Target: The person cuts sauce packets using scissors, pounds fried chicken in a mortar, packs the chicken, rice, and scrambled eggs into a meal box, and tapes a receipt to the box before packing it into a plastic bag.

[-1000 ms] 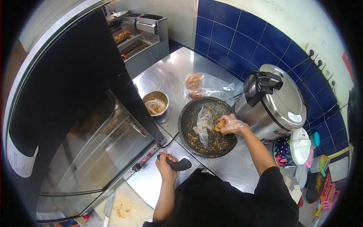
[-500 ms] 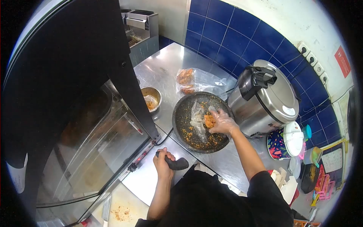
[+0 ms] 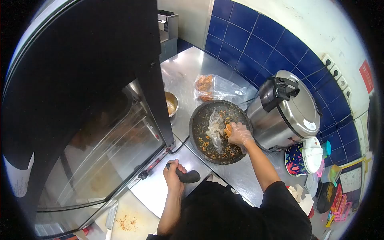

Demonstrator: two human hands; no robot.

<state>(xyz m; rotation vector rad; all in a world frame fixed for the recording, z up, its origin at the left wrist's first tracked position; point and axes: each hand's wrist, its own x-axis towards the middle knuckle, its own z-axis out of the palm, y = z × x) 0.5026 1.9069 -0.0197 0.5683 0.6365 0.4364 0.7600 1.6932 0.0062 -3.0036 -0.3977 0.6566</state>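
Note:
A wide dark stone mortar (image 3: 196, 132) sits on the steel counter, strewn with orange-brown crumbs. My right hand (image 3: 240, 135), in a clear plastic glove, is inside its right part with the fingers closed around a piece of fried chicken (image 3: 228, 129). Much of that piece is hidden by the fingers. Beside it, a crumpled clear plastic bag (image 3: 216, 130) lies in the mortar. My bare left hand (image 3: 173, 176) grips a curved black stone pestle (image 3: 189, 176) in front of the mortar, apart from it.
Behind the mortar lies a clear bag of fried chicken (image 3: 205, 86). A large steel rice cooker (image 3: 276, 116) stands to the right, near a patterned tub (image 3: 295, 160). At left are a metal bowl (image 3: 172, 103) and a glass-fronted cabinet (image 3: 108, 160); a knife (image 3: 111, 216) lies below.
The whole view has shifted slightly. My right hand has turned and drawn back toward the mortar's right side, covering more of the chicken. My left hand still holds the pestle.

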